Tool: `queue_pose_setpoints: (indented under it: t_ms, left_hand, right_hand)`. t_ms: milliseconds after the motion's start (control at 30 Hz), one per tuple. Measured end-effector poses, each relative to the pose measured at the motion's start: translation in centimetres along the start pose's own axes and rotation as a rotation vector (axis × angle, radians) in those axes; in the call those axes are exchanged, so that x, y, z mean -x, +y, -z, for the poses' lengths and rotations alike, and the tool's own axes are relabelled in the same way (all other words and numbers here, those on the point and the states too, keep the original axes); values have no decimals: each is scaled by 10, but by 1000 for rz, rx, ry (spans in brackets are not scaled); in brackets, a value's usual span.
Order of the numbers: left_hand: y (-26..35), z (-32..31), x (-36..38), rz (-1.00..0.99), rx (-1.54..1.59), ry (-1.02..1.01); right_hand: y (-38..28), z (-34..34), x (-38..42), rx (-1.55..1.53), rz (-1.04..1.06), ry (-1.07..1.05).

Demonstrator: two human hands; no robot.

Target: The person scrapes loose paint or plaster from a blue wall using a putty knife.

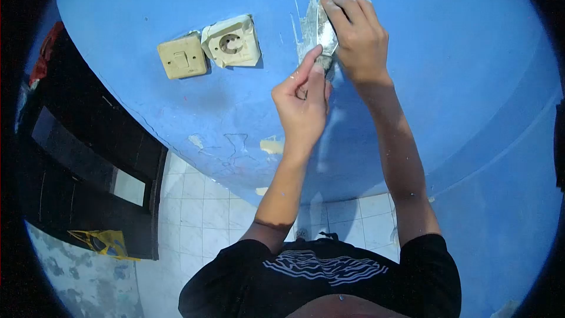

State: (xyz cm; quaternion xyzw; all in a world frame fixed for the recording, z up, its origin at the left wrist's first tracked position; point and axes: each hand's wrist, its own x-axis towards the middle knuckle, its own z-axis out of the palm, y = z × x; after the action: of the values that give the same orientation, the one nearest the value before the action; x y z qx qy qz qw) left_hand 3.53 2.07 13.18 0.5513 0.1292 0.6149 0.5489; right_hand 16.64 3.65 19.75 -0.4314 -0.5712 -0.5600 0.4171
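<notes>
Against the blue wall (235, 106), my left hand (303, 97) is closed around the lower end of a metal scraper (326, 32), with thumb and finger pinching it. Above and to the right, my right hand (359, 35) grips the scraper's upper part, its fingers bent over the blade. The blade lies against the wall beside a rough grey patch (307, 26) where the blue paint is gone. My fingers hide part of the scraper.
Left of my hands, a yellowed light switch (183, 57) and a socket (231, 43) with paper around it are on the wall. Dark furniture (88, 141) stands at the far left, with a yellow bag (106, 242) low on it. White floor tiles (203, 218) show below.
</notes>
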Motion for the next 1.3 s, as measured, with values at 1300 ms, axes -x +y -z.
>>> queue_pose_setpoints:
  t_ms: [1300]
  left_hand:
    - [15, -5, -4, 53, 65, -11]
  right_hand:
    - [3, 3, -14, 17, 5, -13]
